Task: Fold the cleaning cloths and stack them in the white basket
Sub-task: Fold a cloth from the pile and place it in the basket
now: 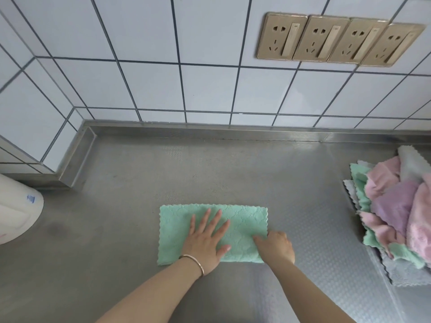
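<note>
A green cleaning cloth (242, 220), folded into a rectangle, lies flat on the steel counter (140, 183) in front of me. My left hand (205, 238) presses flat on its middle with fingers spread; a thin bracelet circles that wrist. At the cloth's right edge, my right hand (276, 247) has its fingers curled round the near right corner. A heap of unfolded cloths (394, 206) in pink, purple, green and grey sits at the right edge of the view. Part of a white rounded container (16, 213), possibly the basket, shows at the far left.
A white tiled wall (186, 66) rises behind the counter, with a row of gold wall sockets (338, 39) at the upper right. A raised steel lip (210, 129) runs along the counter's back and left corner.
</note>
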Tool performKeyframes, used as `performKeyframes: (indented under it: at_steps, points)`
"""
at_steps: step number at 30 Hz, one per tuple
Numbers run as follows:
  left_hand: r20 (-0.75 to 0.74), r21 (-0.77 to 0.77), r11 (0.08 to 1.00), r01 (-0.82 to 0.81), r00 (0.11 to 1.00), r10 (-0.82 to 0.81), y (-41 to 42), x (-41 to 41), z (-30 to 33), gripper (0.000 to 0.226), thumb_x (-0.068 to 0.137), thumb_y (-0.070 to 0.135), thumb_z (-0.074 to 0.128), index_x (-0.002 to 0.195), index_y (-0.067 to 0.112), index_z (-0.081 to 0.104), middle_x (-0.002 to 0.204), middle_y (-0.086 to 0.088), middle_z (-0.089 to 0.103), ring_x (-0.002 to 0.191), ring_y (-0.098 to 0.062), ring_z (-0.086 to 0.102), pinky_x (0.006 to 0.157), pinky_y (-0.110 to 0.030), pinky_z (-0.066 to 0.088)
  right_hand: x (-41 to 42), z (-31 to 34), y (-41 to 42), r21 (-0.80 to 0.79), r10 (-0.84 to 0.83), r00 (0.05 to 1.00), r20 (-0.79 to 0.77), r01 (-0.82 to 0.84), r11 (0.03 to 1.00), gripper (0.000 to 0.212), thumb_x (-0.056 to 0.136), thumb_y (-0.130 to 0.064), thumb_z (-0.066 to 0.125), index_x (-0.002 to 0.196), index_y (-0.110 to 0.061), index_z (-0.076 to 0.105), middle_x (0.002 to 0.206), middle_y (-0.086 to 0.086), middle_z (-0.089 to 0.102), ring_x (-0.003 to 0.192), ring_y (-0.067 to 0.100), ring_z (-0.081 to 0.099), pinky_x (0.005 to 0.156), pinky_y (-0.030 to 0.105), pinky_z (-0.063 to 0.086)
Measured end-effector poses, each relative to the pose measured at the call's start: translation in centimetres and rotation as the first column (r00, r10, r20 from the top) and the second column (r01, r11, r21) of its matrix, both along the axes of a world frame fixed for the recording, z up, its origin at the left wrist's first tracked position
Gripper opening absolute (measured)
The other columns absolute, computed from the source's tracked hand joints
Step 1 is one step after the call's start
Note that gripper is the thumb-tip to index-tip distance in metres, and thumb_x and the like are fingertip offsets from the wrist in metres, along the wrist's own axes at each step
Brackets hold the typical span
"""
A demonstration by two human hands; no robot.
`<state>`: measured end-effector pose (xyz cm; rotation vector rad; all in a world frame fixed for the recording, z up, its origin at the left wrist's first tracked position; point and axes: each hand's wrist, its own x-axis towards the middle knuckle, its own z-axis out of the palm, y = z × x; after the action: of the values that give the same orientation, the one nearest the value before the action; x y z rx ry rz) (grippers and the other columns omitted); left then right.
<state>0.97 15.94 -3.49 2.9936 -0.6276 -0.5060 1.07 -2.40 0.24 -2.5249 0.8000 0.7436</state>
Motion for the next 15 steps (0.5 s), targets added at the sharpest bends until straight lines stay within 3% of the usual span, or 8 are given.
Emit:
performKeyframes:
  at_steps: [4, 8, 11, 13, 15]
  points:
    - [-0.077, 0.079, 0.994, 0.071, 0.995, -0.065, -0.7, 0.5, -0.1, 0.063, 0.087, 0.065, 0.006, 0.131, 0.04, -0.031, 0.145, 0.006, -0.04, 0.131, -0.026, -0.04, 0.107, -0.054, -0.024, 0.6, 0.9, 0.3, 0.124, -0.017, 0.998, -0.053, 0.024, 0.992, 0.02, 0.08, -0.03, 0.048, 0.095, -0.018, 0.053, 0.084, -0.003, 0.053, 0.086, 0.019, 0.056, 0.071, 0.029, 0.047]
    - [-0.145, 0.077, 0.995, 0.057, 0.988, -0.046, -0.9, 1.1, 0.3, 0.065, 0.091, 0.063, 0.014, 0.138, 0.04, -0.025, 0.147, 0.007, -0.036, 0.134, -0.024, -0.037, 0.111, -0.055, -0.017, 0.2, 0.8, 0.5, 0.247, -0.106, 0.994, 0.018, 0.099, 0.964, 0.035, 0.079, -0.02, 0.051, 0.112, -0.012, 0.049, 0.079, -0.005, 0.05, 0.075, 0.015, 0.053, 0.06, 0.025, 0.042]
    - [-0.163, -0.175, 0.979, -0.104, 0.984, 0.076, -1.4, 1.8, 2.3, 0.056, 0.095, 0.052, 0.027, 0.146, 0.034, 0.015, 0.157, 0.008, 0.0, 0.145, -0.017, -0.009, 0.118, -0.042, -0.004, -0.4, 1.6, 1.5, 0.178, -0.028, 0.981, 0.193, -0.007, 0.984, 0.032, 0.08, -0.016, 0.051, 0.111, -0.016, 0.044, 0.083, -0.003, 0.055, 0.075, 0.019, 0.056, 0.06, 0.026, 0.042]
    - [-0.139, -0.48, 0.826, -0.295, 0.955, 0.261, -1.9, 2.2, 4.1, 0.042, 0.095, 0.041, 0.04, 0.135, 0.029, 0.042, 0.145, 0.009, 0.038, 0.139, -0.011, 0.026, 0.114, -0.026, 0.018, -0.7, 2.4, 2.8, 0.084, 0.096, 0.945, 0.314, -0.128, 0.988, 0.029, 0.081, -0.016, 0.05, 0.109, -0.017, 0.042, 0.089, 0.0, 0.059, 0.08, 0.025, 0.058, 0.063, 0.029, 0.042]
    - [-0.211, -0.677, 0.619, -0.397, 0.911, 0.354, -2.2, 2.9, 6.1, 0.028, 0.091, 0.03, 0.052, 0.119, 0.029, 0.057, 0.123, 0.011, 0.057, 0.117, -0.007, 0.05, 0.101, -0.02, 0.037, -0.7, 2.9, 4.3, 0.022, 0.194, 0.907, 0.375, -0.218, 0.976, 0.027, 0.083, -0.014, 0.049, 0.109, -0.017, 0.042, 0.097, 0.001, 0.064, 0.088, 0.028, 0.062, 0.065, 0.031, 0.041]
